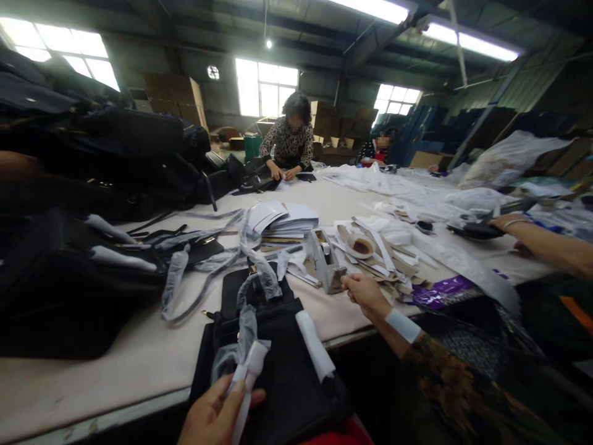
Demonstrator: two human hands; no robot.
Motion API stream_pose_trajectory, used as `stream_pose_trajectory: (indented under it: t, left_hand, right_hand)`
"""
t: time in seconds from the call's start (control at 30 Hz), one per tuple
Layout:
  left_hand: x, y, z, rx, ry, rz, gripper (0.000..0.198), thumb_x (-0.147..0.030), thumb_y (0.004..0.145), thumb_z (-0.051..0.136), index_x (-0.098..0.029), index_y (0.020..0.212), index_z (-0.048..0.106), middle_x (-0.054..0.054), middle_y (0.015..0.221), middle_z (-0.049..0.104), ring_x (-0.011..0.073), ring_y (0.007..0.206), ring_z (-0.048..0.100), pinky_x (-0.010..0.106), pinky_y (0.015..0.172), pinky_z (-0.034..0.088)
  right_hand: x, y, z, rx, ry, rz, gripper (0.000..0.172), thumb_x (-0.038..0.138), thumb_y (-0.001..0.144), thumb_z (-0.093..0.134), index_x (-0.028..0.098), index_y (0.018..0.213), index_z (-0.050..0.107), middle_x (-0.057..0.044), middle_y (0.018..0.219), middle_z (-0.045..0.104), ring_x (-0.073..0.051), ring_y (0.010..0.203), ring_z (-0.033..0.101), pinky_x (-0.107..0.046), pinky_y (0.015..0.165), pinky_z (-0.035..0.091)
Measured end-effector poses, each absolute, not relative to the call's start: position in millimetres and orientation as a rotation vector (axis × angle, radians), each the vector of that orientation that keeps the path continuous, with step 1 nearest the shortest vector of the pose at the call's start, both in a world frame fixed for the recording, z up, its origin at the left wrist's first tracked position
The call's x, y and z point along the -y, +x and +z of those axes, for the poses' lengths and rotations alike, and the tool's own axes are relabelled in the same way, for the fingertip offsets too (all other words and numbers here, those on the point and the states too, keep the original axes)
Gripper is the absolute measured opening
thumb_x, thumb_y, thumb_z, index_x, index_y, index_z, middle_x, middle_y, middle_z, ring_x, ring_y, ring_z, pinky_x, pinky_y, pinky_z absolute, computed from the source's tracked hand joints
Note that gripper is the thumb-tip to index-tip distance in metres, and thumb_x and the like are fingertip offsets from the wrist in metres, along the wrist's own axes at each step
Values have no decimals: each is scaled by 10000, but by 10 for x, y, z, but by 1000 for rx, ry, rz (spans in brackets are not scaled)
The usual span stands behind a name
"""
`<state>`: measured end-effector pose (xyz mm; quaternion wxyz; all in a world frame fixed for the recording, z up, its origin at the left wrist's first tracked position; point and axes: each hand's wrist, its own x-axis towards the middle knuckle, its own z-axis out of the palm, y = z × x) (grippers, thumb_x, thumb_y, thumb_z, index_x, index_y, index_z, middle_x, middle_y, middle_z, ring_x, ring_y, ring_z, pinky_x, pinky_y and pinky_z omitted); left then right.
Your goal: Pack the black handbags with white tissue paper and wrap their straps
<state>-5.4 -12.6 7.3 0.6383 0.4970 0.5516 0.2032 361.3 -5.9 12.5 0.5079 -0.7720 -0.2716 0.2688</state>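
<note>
My left hand (215,411) is closed on a white foam wrap (254,361) around a strap sleeved in clear plastic. Beneath it a black bag (278,364) lies at the table's front edge, with another white foam roll (315,346) along its right side. My right hand (368,295) pinches at the cutter end of a grey tape dispenser (324,262), where tape comes off; the tape itself is barely visible. A plastic-wrapped strap (262,266) runs up from the bag across the table.
Black bags (92,148) are heaped at left. Behind the dispenser sit a paper stack (291,219), cardboard scraps and a tape roll (360,245). A co-worker (290,139) handles something across the table; another person's arm (546,241) reaches in from the right. White plastic covers the far right.
</note>
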Motion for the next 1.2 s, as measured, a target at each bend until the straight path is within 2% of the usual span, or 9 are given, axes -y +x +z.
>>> stream_pose_trajectory:
  t: [0.13, 0.3, 0.4, 0.5, 0.6, 0.73, 0.93, 1.2]
  left_hand:
    - [186, -32, 152, -1261, 1186, 532, 681, -724, 774, 618, -133, 1096, 722, 124, 880, 787, 321, 934, 745, 344, 803, 567]
    - [277, 30, 222, -1240, 1345, 606, 425, -495, 926, 535, -136, 1085, 696, 115, 942, 775, 271, 905, 753, 311, 751, 540]
    - [314, 39, 204, -1291, 1477, 648, 347, -409, 960, 499, -140, 1082, 680, 105, 910, 767, 248, 843, 749, 312, 716, 533]
    - [356, 20, 193, -1367, 1695, 657, 289, -353, 972, 472, -153, 1025, 675, 106, 874, 757, 246, 817, 733, 322, 716, 519]
    - [386, -1, 203, -1458, 1882, 617, 265, -320, 977, 450, -160, 972, 662, 123, 839, 742, 253, 784, 720, 316, 684, 498]
    - [398, -9, 224, -1517, 1997, 502, 267, -290, 980, 415, -149, 992, 641, 147, 817, 730, 280, 764, 719, 326, 645, 481]
    - [392, -5, 230, -1529, 2072, 422, 255, -278, 980, 410, -146, 1006, 626, 141, 812, 731, 276, 743, 720, 323, 612, 478]
    - [411, 7, 177, -1523, 2228, 307, 290, -267, 985, 379, -119, 1026, 625, 163, 785, 719, 308, 704, 718, 348, 566, 469]
  right_hand:
    - [102, 3596, 145, 710, -1949, 674, 282, 413, 662, 662, 188, 536, 545, 5, 472, 472, -115, 451, 373, -273, 460, 240]
    - [242, 2964, 560, 1159, -1722, 969, 340, 503, 742, 667, 164, 709, 669, -18, 625, 601, -117, 524, 427, -262, 510, 298]
    - [294, 2325, 789, 1470, -1554, 1218, 291, 441, 799, 645, 169, 713, 701, -15, 612, 627, -125, 547, 474, -254, 544, 349]
    - [296, 1807, 766, 1539, -1520, 1338, 289, 384, 811, 606, 174, 625, 676, -16, 597, 642, -135, 571, 528, -252, 577, 387]
    - [266, 1577, 574, 1491, -1644, 1316, 305, 343, 805, 591, 175, 555, 634, -19, 571, 635, -137, 560, 537, -256, 576, 384]
    - [260, 1561, 403, 1455, -1766, 1291, 325, 355, 806, 595, 170, 542, 633, -19, 553, 626, -136, 542, 525, -261, 553, 353]
    - [294, 1563, 364, 1352, -1832, 1320, 378, 438, 809, 628, 167, 545, 628, -8, 511, 582, -110, 481, 451, -253, 486, 297]
    - [217, 1486, 341, 1130, -1940, 1531, 445, 478, 853, 659, 183, 550, 524, 34, 439, 474, -78, 383, 379, -221, 399, 243]
